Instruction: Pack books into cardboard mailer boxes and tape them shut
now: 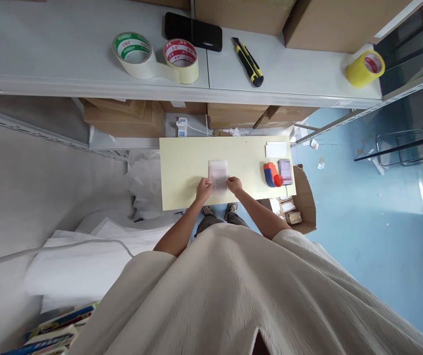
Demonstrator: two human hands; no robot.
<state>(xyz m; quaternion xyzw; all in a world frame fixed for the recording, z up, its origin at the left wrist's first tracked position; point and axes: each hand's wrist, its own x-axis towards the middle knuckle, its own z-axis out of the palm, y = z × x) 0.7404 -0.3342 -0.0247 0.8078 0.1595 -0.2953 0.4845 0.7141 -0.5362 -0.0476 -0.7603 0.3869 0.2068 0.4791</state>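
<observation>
A pale packet [218, 173] sits mid-frame over the cream table [183, 172] — left hand [204, 189] and right hand [234, 185] both closed, pinching its side edges. Right of centre are a red-and-blue dispenser [270, 175] and phone [285, 170]; across the top, a shelf [66, 44] bears tape rolls [188, 76] — and a cutter [248, 62].

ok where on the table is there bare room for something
Left of the pale packet and left hand, the table runs bare to its left edge; another patch lies between the right hand and the red-and-blue dispenser. The right end is crowded: dispenser, phone-like device, white slips.
</observation>
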